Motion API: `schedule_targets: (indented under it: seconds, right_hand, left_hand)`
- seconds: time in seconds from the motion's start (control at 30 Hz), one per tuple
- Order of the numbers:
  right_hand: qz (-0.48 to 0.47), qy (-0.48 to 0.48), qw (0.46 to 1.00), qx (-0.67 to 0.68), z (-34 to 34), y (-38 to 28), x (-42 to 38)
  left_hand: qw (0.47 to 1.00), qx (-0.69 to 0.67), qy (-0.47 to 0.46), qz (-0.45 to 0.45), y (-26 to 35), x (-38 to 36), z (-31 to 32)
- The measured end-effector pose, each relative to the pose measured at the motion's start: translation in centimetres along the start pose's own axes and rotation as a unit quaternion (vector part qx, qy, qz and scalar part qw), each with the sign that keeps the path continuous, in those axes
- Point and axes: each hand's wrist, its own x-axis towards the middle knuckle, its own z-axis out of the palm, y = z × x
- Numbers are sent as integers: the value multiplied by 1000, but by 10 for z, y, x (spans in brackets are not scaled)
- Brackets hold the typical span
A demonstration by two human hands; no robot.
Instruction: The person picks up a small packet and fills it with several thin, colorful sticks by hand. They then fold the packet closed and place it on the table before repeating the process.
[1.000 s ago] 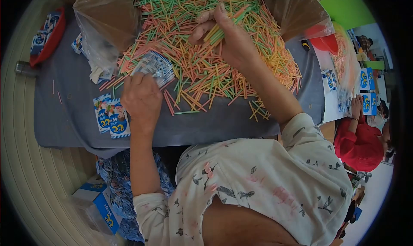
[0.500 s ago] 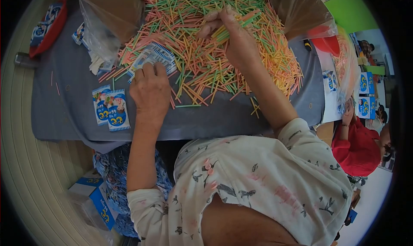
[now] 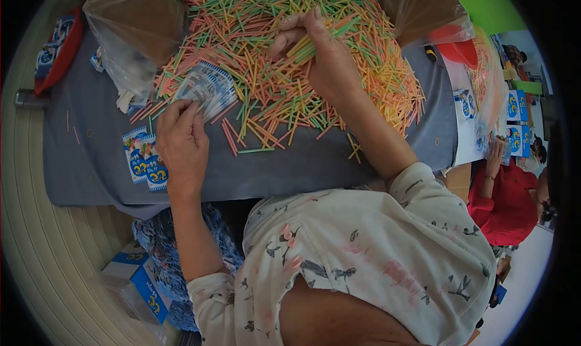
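My right hand point(image 3: 327, 55) is closed around a bundle of thin coloured sticks point(image 3: 345, 30), green, yellow and pink, above a big pile of the same sticks point(image 3: 272, 98). Its thumb and fingers point up and to the left. Near the left edge of the pile, a fan of clear-and-blue packets point(image 3: 209, 88) lies on the table. My left hand point(image 3: 183, 140) is at the near left side of this fan, fingers bent and pinched together; whatever is between them is hidden. Just left of that wrist lie two printed blue-and-white packets point(image 3: 144, 158), overlapping, one partly covered by the hand.
Plastic-lined boxes point(image 3: 136, 25) point(image 3: 417, 10) flank the pile. A red tray with packets point(image 3: 59, 52) stands at the far left beside a metal cylinder point(image 3: 30, 99). At right are a red scoop-like container point(image 3: 457, 49) and a person in red point(image 3: 505, 201). Grey cloth point(image 3: 272, 176) covers the table.
My left hand has drawn back to the left and toward me, from on top of the packet fan to its edge. My right hand still holds the stick bundle, with little movement.
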Motion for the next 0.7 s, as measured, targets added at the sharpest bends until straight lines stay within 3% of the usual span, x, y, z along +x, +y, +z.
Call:
schedule_targets:
  seconds: [0.03, 0.13, 0.37, 0.6, 0.7]
  right_hand:
    - [9, 6, 1000, 16, 3, 1, 0]
    - [21, 15, 999, 30, 11, -3, -3]
    - [-74, -40, 995, 56, 16, -26, 9]
    - [-176, -107, 963, -174, 17, -46, 18]
    - [-170, -68, 979, -93, 1, -63, 20]
  left_hand:
    - [1000, -3, 3, 6, -3, 1, -1]
    - [973, -195, 9, -122, -4, 6, -4]
    - [924, -369, 40, -90, 36, 23, 13]
    - [826, -543, 25, -150, 75, 41, 37]
    - [839, -521, -1, -158, 66, 39, 50]
